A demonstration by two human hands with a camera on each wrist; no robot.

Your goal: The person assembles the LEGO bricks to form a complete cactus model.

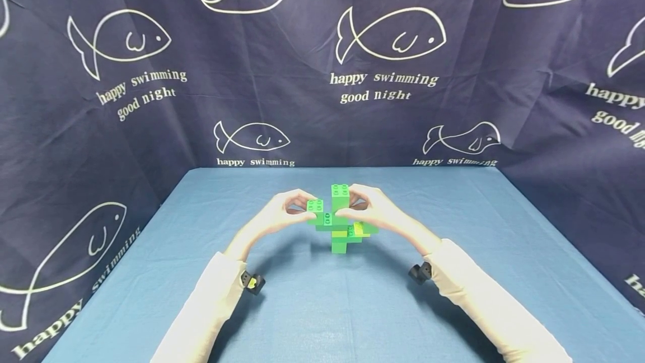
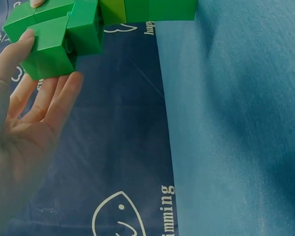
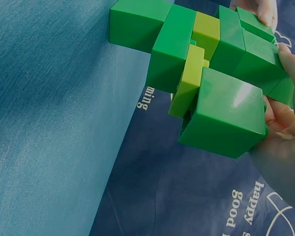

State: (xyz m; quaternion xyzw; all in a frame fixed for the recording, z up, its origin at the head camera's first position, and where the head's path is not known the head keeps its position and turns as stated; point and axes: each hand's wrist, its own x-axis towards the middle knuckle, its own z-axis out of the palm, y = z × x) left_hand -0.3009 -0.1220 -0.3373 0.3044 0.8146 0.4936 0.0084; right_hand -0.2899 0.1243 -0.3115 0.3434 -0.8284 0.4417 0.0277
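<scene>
Both hands hold one built-up model of green and yellow-green toy building bricks. My left hand (image 1: 287,209) pinches a green brick (image 1: 315,215) at the model's left end, thumb in front and fingers behind. My right hand (image 1: 375,206) grips the taller green stack (image 1: 340,200) beside it between thumb and fingers. Below, a yellow-green brick (image 1: 339,234) sits above the lowest green brick (image 1: 339,247). In the right wrist view, a thin yellow-green brick (image 3: 188,83) and a large green brick (image 3: 228,113) jut to the side. Whether the model touches the table cannot be told.
A blue cloth-covered table (image 1: 322,307) lies under the hands. Dark blue curtains (image 1: 302,83) with white fish drawings and lettering surround its back and sides. Small black devices (image 1: 253,282) are strapped at both wrists.
</scene>
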